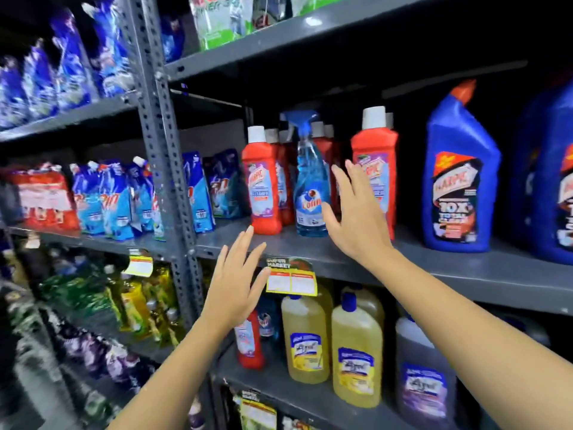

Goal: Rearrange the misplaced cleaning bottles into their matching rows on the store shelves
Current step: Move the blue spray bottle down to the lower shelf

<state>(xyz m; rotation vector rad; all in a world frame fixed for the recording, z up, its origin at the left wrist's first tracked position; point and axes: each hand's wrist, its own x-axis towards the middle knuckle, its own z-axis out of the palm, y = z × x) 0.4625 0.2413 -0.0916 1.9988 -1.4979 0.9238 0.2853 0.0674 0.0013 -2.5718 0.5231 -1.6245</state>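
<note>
Both hands are raised toward the grey metal shelf (pixel 434 268), fingers spread apart and holding nothing. The right hand (pixel 356 212) is open with its palm toward the bottles; just past its fingertips to the left stands a blue spray bottle (pixel 310 187), upright, set in among red bottles. Whether the thumb touches the spray bottle cannot be told. A red bottle with a white cap (pixel 263 181) stands left of the spray bottle at the shelf's front edge, with more red ones packed behind it. Another red bottle (pixel 379 156) stands right behind the right fingers, partly covered by them. Well to the right of those fingers is a large blue bottle with an orange cap (pixel 459 181).

The left hand (pixel 235 290) sits lower, its fingertips at the shelf's front edge, just below the leftmost red bottle. Beside those fingers to the right a yellow price tag (pixel 291 279) hangs from the edge. Below the left hand, on the next shelf down, a lone red bottle (pixel 248 342) stands beside yellow bottles with blue caps (pixel 356 352).
</note>
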